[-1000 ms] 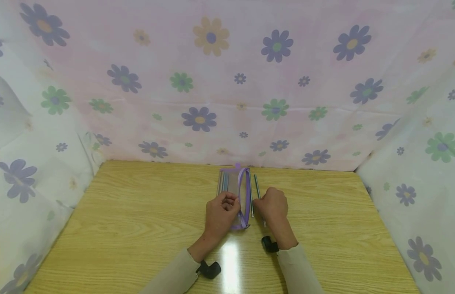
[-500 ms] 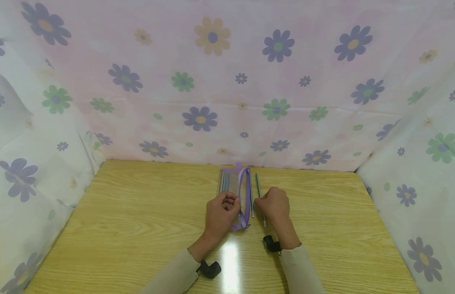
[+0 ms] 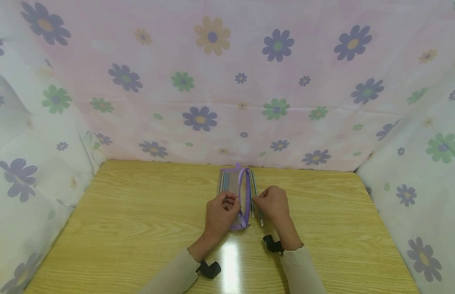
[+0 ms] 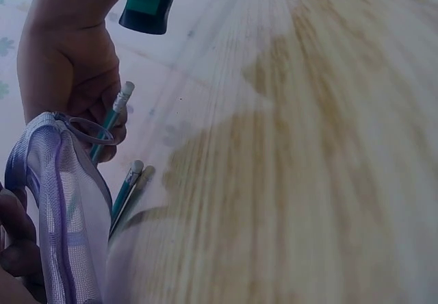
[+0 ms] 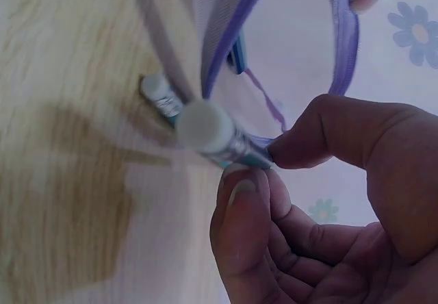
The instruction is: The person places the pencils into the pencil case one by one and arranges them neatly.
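My left hand (image 3: 221, 212) pinches the zipper edge of a mesh pencil case (image 3: 232, 181) with purple trim, whose mouth gapes toward the right. Inside it, blue and grey sticks (image 3: 225, 179) show through the mesh at its left side. My right hand (image 3: 275, 204) holds a green pencil (image 3: 261, 220) between thumb and fingertips, just right of the case. Its white eraser (image 5: 205, 126) points toward the right wrist camera. A second pencil (image 4: 126, 187) lies on the table along the case's open side, apart from the held one.
The wood-grain table (image 3: 139, 212) ends against a flowered cloth (image 3: 198, 90) at the back, with cloth at both sides too. Black wrist cameras (image 3: 209, 270) stick out from the wrists, low over the table.
My right hand has shifted the held pencil slightly left, closer to the case and the pencil lying there. My left hand and the case stay in place.
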Demonstrator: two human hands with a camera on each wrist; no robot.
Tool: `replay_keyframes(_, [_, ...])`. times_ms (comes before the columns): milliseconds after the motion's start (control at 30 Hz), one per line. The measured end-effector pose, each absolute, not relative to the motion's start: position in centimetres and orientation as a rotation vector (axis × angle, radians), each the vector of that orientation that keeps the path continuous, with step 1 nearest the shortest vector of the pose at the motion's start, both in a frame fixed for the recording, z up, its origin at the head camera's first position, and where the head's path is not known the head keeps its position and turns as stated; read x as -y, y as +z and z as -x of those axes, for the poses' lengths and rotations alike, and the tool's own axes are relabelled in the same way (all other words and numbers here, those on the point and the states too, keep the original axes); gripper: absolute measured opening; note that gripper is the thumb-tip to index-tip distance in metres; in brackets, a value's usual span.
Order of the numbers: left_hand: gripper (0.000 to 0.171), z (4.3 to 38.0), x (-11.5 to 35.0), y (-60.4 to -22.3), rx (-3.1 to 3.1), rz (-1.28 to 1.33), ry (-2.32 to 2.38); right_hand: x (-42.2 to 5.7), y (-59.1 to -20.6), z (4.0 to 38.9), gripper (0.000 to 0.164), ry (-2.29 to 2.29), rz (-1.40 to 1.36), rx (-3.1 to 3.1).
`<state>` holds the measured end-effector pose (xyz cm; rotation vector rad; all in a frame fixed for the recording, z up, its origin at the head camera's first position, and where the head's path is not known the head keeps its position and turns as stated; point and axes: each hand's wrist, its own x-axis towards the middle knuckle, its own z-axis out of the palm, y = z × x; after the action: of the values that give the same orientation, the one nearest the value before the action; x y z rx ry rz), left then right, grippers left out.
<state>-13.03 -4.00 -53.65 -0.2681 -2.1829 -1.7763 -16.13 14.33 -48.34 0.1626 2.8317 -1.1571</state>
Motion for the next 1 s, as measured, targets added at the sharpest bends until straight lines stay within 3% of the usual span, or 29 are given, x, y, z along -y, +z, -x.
replay_keyframes(667, [0.006, 12.93, 3.99, -53.40, 2.181, 0.271, -1.801, -13.87, -47.85, 16.08, 0.012, -1.361, -0.103, -2.643])
replay_keyframes(1000, [0.010, 12.99, 4.04, -53.44, 2.192, 0.279, -1.805, -13.34, -47.92, 15.97, 0.012, -1.574, -0.130, -2.471])
